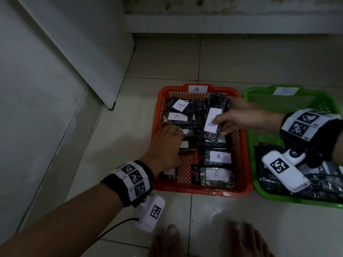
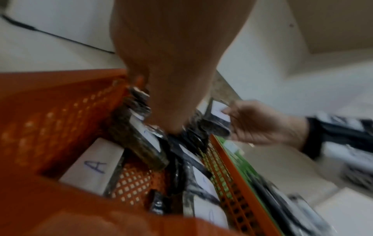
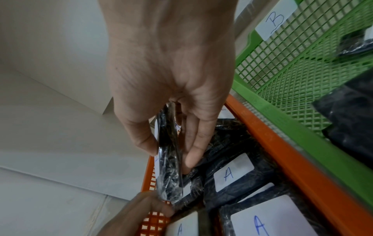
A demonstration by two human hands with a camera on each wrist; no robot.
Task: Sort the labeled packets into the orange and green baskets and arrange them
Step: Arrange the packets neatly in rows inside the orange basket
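The right hand (image 1: pixel 239 117) pinches an A-labelled packet (image 1: pixel 213 120) on edge above the orange basket (image 1: pixel 241 154); the left hand (image 1: pixel 167 145) reaches among the packets lying there (its grip cannot be determined). Risk: the glossy wrap could slip from the pinch, or the packet could land askew on the uneven pile beside the green basket (image 1: pixel 249 143).

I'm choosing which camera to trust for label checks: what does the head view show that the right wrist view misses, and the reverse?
Only the head view shows the held packet with its A label facing up, and the A tag on the orange basket.

Only the right wrist view shows the green basket's B tag legibly.

Both show the right hand gripping that packet over the orange basket, near the left hand.
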